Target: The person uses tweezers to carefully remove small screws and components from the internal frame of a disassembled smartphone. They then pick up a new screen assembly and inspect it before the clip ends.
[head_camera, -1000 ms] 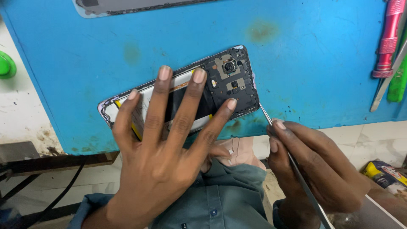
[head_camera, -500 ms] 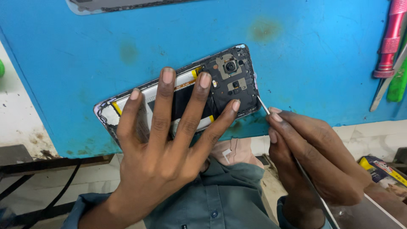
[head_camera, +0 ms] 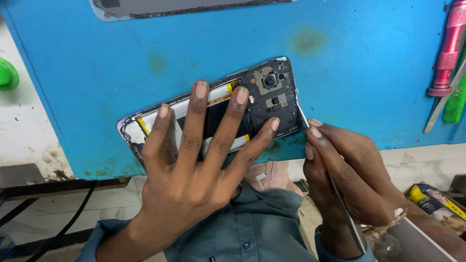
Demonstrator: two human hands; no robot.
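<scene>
An opened phone (head_camera: 272,94) with its back cover off lies tilted on a blue mat (head_camera: 145,53), its camera module and dark circuit board at the upper right. My left hand (head_camera: 199,160) presses flat on the phone with fingers spread over the battery area. My right hand (head_camera: 349,170) grips a thin metal tool (head_camera: 302,115), a pry blade or tweezers, whose tip touches the phone's right edge. The long handle end runs down past my wrist.
A grey phone back panel (head_camera: 189,7) lies at the mat's top edge. A pink screwdriver (head_camera: 449,46) and a green tool (head_camera: 456,102) sit at the right. A green round object (head_camera: 7,73) is at the left edge. Black cables (head_camera: 58,218) hang below the bench.
The view has shifted slightly. Both hands keep their hold; the tool tip stays at the phone's right edge.
</scene>
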